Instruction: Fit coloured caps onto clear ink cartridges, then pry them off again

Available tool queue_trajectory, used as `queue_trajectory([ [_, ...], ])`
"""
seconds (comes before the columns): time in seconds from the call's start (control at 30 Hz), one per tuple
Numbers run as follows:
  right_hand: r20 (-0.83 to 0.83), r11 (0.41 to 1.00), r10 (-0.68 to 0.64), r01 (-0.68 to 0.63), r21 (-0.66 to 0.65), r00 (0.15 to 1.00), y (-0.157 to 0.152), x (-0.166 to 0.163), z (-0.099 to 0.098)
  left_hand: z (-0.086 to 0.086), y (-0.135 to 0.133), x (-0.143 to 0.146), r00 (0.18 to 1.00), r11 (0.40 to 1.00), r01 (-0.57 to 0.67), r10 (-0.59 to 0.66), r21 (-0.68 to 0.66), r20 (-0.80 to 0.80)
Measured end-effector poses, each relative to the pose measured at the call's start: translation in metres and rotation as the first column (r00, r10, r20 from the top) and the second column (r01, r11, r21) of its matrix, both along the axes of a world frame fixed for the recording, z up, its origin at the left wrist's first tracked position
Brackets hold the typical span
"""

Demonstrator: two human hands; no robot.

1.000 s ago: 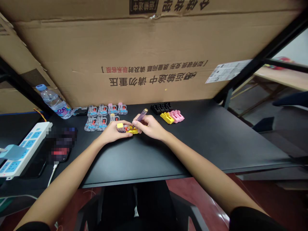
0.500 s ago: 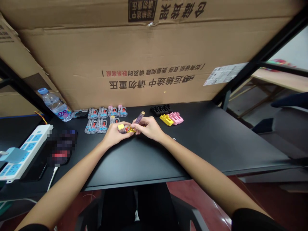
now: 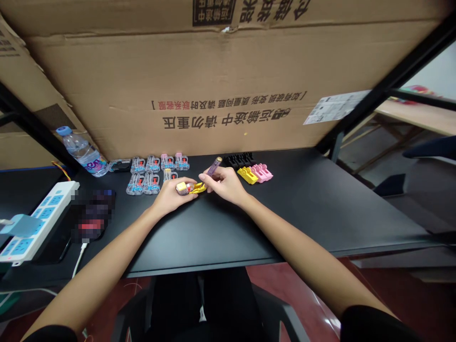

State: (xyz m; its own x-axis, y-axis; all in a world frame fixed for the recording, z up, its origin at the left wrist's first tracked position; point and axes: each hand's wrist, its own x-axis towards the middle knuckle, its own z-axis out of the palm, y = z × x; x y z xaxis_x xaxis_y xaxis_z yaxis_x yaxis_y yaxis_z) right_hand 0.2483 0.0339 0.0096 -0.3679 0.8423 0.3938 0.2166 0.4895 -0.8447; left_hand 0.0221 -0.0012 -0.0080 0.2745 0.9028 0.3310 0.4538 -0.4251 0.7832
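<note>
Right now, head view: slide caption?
Left hand holds a yellow plastic part; right hand holds a slim tool by it.

Black for the table (image 3: pixel 213 237). Along its far edge, clear with blue and red for the cases (image 3: pixel 151 184), pink or yellow in places; black, yellow and pink for the clips (image 3: pixel 248 175). Yellow and clear for the held case (image 3: pixel 183 188), purple with gold end for the tool (image 3: pixel 214 166). At the far left corner, blue and purple on the bottle (image 3: pixel 84 153). Brown, printed black and red, for the cardboard (image 3: pixel 213 61).

Two hands (image 3: pixel 168 195) (image 3: pixel 230 186), one pen-like tool (image 3: pixel 214 166) — seven clear casings (image 3: pixel 151 183) on the table (image 3: pixel 228 237).
</note>
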Motion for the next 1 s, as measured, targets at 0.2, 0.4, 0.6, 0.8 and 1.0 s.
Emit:
queue_trajectory([
  [0.2,0.040,1.000,0.009,-0.011,0.028,0.999,0.0012,0.0003,-0.0017,0.0006,-0.0002,-0.0002,0.999,0.999,-0.021,0.022,0.034,-0.024],
  [0.4,0.058,0.998,0.006,-0.010,0.064,0.998,0.0002,0.0002,-0.0023,-0.0004,0.0007,-0.0008,0.998,0.997,-0.010,0.014,0.079,-0.055],
  [0.6,0.077,0.996,0.001,-0.008,0.087,0.997,0.0011,0.0012,-0.0031,-0.0015,0.0019,-0.0007,0.997,0.991,0.000,0.010,0.133,-0.075],
  [0.8,0.061,0.998,0.065,-0.065,0.007,0.996,-0.0002,0.0039,0.0022,-0.0053,0.0035,-0.0027,0.997,0.989,0.011,0.001,0.145,-0.081],
  [1.0,0.123,0.993,0.120,-0.122,0.004,0.985,-0.0004,0.0038,0.0012,-0.0056,0.0032,-0.0034,0.995,0.995,0.020,-0.010,0.099,-0.100],
])
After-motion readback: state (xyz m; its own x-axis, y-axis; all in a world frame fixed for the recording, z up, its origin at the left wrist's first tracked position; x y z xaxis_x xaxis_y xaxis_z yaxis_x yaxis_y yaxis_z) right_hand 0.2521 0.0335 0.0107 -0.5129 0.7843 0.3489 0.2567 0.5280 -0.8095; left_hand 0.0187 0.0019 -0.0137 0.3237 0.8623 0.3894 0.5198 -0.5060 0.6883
